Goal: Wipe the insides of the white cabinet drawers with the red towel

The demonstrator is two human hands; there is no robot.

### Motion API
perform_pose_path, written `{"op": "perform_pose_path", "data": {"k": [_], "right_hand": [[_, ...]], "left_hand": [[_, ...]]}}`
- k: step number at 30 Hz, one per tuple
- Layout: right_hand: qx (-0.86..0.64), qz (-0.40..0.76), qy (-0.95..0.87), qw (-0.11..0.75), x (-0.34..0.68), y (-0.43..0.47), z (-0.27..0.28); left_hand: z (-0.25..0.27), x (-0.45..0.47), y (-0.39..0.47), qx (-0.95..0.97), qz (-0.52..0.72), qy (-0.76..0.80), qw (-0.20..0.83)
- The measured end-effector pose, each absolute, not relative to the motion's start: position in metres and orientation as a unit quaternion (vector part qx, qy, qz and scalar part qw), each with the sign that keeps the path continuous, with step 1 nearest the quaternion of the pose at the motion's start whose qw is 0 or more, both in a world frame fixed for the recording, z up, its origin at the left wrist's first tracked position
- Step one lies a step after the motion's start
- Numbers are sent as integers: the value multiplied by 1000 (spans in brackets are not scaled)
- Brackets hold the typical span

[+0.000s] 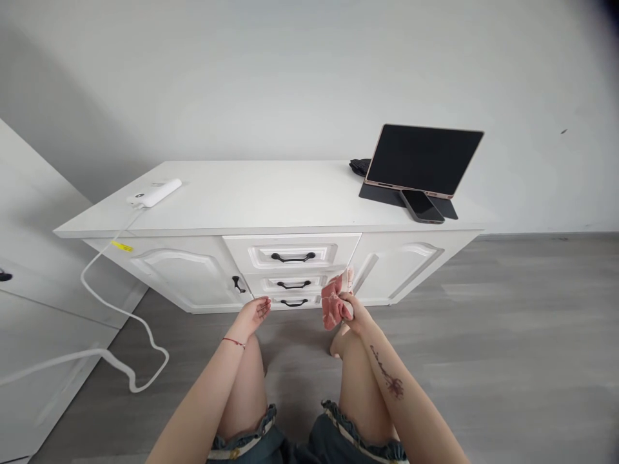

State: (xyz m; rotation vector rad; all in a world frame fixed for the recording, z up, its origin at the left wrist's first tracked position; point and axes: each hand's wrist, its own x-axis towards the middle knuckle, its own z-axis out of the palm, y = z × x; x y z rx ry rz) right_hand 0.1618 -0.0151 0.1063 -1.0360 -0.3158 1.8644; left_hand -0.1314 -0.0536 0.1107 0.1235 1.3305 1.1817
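A pink and white cloth [334, 303] hangs bunched from my right hand [355, 312], whose fingers are closed around it. The cloth is in front of the right side of the cabinet's drawers; its folds hide its full shape. My left hand [255, 314] is held low before the cabinet, palm turned inward, fingers apart from the thumb and nothing in it. Between and beyond the hands are the white drawers [256, 252] with black handles [293, 257], all closed.
On the white cabinet top [261, 193] stand a tablet [423, 160] on a dark stand, a phone [422, 206] and a black folded item [360, 167]. A white power bank [155, 193] trails a white cable [104, 299] down the left. Another white cabinet [43, 309] stands left.
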Motion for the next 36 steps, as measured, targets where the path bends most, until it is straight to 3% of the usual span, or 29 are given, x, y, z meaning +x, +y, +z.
{"op": "perform_pose_path", "data": {"k": [10,19,30,36], "right_hand": [[-462,712,-71,524,178,-10,92],[-516,682,-86,511,185,-8,93],[-495,690,-77,522,185,-7,93],[-478,686,-115,537,189,-10,98]], "left_hand": [[87,-110,0,174,408,642,625],[59,-92,39,338,285,711,547],[49,-93,44,453,270,707,470],[51,-94,27,473,247,688,492]]}}
